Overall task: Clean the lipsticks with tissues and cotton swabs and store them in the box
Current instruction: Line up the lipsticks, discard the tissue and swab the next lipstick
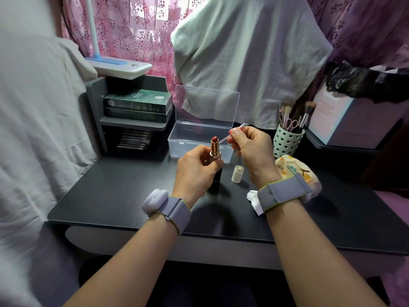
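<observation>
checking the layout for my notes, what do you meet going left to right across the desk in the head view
shelf unit with green boxes → left hand holding the open lipstick → right hand holding the cotton swab → green brush holder → white carton with a black bag

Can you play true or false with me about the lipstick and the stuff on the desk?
1. The left hand holds the lipstick upright. True.
2. The clear box has its lid shut. False: the lid stands open.
3. The right hand holds a cotton swab by the lipstick's red tip. True.
4. The lipstick cap is on the lipstick. False: it stands on the desk.
5. The makeup brushes lie flat on the desk. False: they stand in a green cup.
</observation>
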The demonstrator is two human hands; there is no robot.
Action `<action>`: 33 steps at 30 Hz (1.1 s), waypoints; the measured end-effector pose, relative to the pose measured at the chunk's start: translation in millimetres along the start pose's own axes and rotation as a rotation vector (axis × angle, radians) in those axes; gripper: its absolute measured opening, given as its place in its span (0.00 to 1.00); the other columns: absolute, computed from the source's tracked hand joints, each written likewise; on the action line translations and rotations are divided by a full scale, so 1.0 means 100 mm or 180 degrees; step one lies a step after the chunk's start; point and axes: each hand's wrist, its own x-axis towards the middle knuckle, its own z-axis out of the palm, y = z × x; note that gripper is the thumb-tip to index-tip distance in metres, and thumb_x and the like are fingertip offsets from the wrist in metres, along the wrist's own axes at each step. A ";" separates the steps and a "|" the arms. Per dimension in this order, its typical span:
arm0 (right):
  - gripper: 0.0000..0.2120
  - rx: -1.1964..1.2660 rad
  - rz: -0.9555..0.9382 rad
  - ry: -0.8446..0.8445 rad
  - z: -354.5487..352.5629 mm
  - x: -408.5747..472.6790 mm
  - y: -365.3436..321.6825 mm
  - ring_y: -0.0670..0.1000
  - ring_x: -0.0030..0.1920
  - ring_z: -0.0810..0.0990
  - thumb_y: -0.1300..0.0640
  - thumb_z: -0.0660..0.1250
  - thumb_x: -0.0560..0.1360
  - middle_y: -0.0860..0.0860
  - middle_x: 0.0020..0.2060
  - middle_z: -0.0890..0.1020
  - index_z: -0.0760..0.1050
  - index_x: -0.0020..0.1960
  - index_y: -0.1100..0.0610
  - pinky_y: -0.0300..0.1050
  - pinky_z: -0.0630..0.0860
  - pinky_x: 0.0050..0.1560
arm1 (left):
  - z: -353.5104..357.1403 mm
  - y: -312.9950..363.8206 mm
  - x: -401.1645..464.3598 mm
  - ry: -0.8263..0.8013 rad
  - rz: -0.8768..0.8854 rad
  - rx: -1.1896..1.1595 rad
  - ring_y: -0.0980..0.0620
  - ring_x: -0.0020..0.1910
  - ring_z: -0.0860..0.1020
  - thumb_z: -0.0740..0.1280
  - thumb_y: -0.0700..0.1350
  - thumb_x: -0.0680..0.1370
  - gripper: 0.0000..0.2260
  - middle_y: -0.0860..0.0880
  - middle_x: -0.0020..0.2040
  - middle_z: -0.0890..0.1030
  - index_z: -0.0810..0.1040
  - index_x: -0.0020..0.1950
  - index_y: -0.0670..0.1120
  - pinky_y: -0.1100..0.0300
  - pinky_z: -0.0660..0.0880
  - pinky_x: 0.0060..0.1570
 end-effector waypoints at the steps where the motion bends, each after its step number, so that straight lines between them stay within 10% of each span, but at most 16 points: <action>1: 0.08 -0.0014 -0.0024 0.0022 0.00 0.00 0.00 0.43 0.32 0.77 0.57 0.68 0.79 0.49 0.35 0.84 0.80 0.42 0.54 0.37 0.71 0.38 | 0.00 0.00 0.00 0.0010 -0.0011 0.0023 0.52 0.45 0.82 0.77 0.48 0.72 0.07 0.53 0.41 0.85 0.83 0.47 0.49 0.52 0.78 0.52; 16: 0.09 -0.0681 -0.0841 0.0307 0.01 -0.11 -0.05 0.48 0.37 0.81 0.52 0.68 0.79 0.46 0.35 0.84 0.81 0.44 0.55 0.56 0.79 0.49 | 0.03 0.00 0.05 0.0137 -0.0228 0.0125 0.52 0.44 0.84 0.77 0.50 0.71 0.08 0.54 0.40 0.85 0.84 0.46 0.50 0.51 0.80 0.51; 33: 0.07 -0.0914 -0.1468 0.0287 0.11 -0.22 -0.13 0.46 0.39 0.83 0.53 0.69 0.79 0.47 0.38 0.85 0.82 0.47 0.55 0.46 0.79 0.46 | 0.02 0.00 0.08 0.0173 -0.0303 0.0102 0.53 0.42 0.84 0.78 0.52 0.71 0.09 0.53 0.40 0.85 0.84 0.46 0.48 0.51 0.81 0.49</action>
